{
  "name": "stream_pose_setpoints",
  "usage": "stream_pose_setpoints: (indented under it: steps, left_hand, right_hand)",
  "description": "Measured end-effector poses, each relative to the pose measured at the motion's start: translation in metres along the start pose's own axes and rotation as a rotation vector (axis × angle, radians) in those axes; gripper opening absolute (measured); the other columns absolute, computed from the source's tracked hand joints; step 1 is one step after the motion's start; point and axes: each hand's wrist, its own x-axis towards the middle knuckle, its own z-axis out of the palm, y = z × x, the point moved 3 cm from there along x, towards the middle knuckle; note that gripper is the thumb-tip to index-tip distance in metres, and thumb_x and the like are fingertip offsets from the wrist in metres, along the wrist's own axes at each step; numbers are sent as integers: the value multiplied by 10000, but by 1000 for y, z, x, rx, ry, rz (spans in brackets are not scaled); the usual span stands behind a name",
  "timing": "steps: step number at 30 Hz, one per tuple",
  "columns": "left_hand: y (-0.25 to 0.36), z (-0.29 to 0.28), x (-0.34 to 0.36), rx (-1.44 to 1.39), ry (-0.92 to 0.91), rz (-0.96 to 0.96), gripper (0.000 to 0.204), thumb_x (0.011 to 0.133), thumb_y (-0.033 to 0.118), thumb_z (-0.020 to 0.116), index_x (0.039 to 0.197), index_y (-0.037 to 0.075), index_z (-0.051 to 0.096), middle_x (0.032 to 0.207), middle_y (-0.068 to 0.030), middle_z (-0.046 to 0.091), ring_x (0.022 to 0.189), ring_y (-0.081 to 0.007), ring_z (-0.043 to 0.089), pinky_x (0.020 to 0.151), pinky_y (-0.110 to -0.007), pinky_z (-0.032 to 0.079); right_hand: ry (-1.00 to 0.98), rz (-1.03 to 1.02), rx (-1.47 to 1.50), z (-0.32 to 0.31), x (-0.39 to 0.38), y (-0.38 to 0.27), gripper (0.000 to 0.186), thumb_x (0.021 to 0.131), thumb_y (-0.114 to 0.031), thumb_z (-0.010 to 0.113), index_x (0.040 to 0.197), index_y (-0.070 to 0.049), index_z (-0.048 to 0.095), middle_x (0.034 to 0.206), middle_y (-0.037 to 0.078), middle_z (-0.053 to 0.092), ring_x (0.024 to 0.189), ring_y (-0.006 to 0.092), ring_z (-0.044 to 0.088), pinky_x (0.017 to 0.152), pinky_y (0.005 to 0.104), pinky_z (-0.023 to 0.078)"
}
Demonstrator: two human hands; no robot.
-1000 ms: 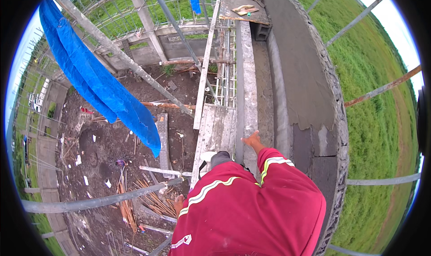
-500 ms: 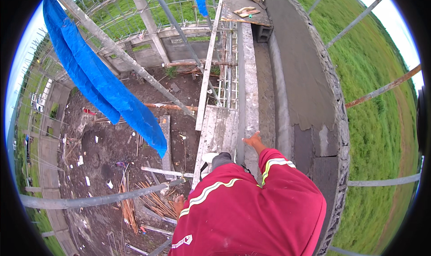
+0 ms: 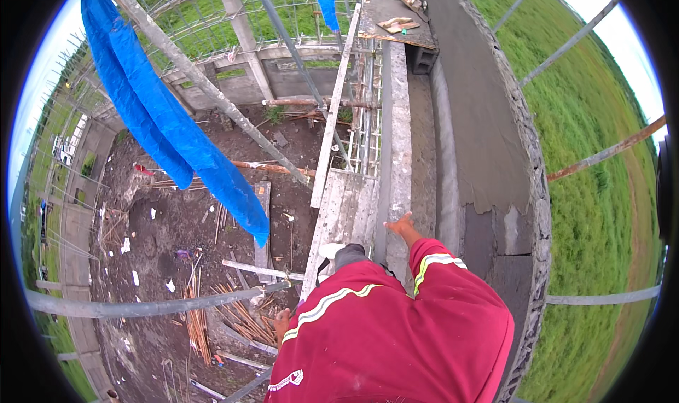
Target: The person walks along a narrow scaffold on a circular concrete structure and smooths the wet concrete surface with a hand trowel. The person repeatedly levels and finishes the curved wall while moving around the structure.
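My right hand point(image 3: 403, 228) reaches out over the narrow concrete ledge point(image 3: 400, 148), its fingers stretched out and holding nothing. Whether it rests on the ledge or hovers just above it, I cannot tell. My left hand point(image 3: 282, 324) hangs low beside the red jacket point(image 3: 389, 332), partly covered by the sleeve. Its fingers look loose, and no object shows in them. A grey metal pipe point(image 3: 163, 307) runs just beyond that hand. Below me, a shoe point(image 3: 331, 250) stands on the pale scaffold planks point(image 3: 346, 208).
Left of the planks is a drop to dirt ground point(image 3: 177, 240) with scattered sticks. A blue tarp point(image 3: 184, 145) hangs there among poles. Ahead, a board point(image 3: 382, 21) carries a wooden float point(image 3: 398, 25). Right of the ledge runs a partly plastered wall top point(image 3: 488, 148), with grass beyond.
The view has shifted slightly, so the ledge, board and tarp sit a little lower and further right. Both hands keep nearly the same pose.
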Motion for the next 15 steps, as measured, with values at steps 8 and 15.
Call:
stream_pose_setpoints:
  steps: [8, 15]
  left_hand:
    - [20, 1, -14, 121, 75, 90, 395, 911, 372, 651, 919, -19, 702, 805, -71, 691, 756, -140, 605, 692, -324, 485]
    - [25, 4, -25, 402, 70, 247, 401, 913, 361, 647, 926, -37, 698, 826, -97, 699, 769, -154, 616, 703, -328, 487]
  right_hand:
    - [54, 5, -38, 6, 13, 3, 1507, 640, -664, 807, 1495, -1, -241, 1557, 354, 145, 1449, 434, 244, 1164, 455, 305]
    - [41, -15, -53, 9, 22, 7, 1509, 645, -673, 800, 1489, 5, -251, 1562, 359, 116, 1463, 440, 203, 1176, 463, 278]
